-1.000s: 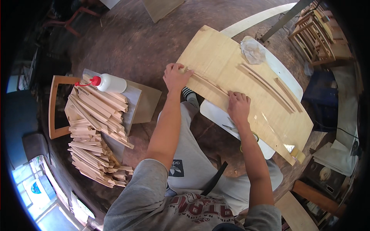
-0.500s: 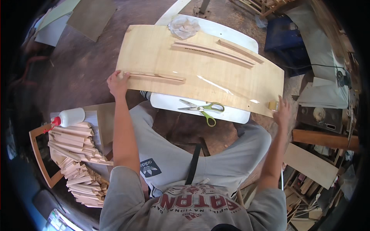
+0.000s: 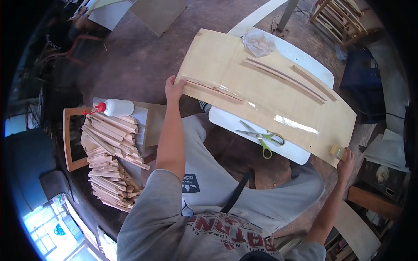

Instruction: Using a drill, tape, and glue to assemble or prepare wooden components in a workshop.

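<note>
A long pale plywood panel [image 3: 270,93] lies across a white tabletop [image 3: 217,117] in front of my knees. My left hand [image 3: 175,90] is closed around its left near corner, thumb on top beside the end of a thin wood strip [image 3: 213,90]. At the far right corner my right hand [image 3: 345,164] grips the edge, close to a roll of tape [image 3: 337,151]; its fingers are partly hidden. Two more wood strips [image 3: 285,79] lie toward the panel's far side, near a crumpled plastic bag [image 3: 259,42]. Green-handled scissors [image 3: 263,138] rest on the white tabletop.
To my left, a white bottle with a red cap [image 3: 118,108] lies by piles of cut wood pieces [image 3: 113,174] and a wooden frame [image 3: 69,143]. A blue box [image 3: 361,74] stands at the right. Wood scraps fill the lower right. Another person sits at the far left.
My view has turned left, so everything sits farther right and more tilted. Both hands stay at the panel's two ends. Bright glare on the panel has shifted and widened.
</note>
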`<state>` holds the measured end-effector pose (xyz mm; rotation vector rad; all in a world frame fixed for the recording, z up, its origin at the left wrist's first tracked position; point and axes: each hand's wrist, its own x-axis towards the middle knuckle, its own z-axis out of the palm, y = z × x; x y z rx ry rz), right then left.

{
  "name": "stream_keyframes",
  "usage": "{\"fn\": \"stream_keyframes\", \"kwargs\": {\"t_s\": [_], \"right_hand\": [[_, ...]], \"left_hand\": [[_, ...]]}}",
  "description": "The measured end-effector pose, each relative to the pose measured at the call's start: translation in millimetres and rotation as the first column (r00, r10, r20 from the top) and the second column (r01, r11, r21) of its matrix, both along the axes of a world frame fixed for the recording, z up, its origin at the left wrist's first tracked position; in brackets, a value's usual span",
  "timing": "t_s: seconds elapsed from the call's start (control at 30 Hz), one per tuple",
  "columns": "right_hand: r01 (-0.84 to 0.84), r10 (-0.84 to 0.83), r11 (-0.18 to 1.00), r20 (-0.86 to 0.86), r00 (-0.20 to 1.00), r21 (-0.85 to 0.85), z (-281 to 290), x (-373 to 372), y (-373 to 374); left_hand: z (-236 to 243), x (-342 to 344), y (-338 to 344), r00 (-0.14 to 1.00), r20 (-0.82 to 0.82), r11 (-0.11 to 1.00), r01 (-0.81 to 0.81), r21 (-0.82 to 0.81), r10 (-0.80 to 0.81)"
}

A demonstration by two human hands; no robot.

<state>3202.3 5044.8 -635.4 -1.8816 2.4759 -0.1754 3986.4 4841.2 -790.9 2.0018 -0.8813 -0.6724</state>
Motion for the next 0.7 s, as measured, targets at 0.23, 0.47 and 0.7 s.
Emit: {"fn": "stream_keyframes", "kwargs": {"t_s": [0.23, 0.47, 0.7], "right_hand": [[-0.001, 0.001, 1.000, 0.012, 1.000, 0.017, 4.8, 6.9, 2.8], [0.026, -0.027, 1.000, 0.055, 0.998, 0.006, 9.9, 26.5, 1.4], [0.030, -0.030, 0.999, 0.010, 0.999, -0.021, 4.8, 22.3, 3.3]], "left_hand": [[16.5, -8.5, -0.2, 0.982, -0.189, 0.998, 0.006, -0.062, -0.018], [14.0, -5.4, -1.9, 0.969, -0.246, 0.993, -0.049, -0.104, 0.022], [6.1, 0.1, -5.7, 0.971, -0.228, 0.996, -0.083, -0.040, 0.072]]}}
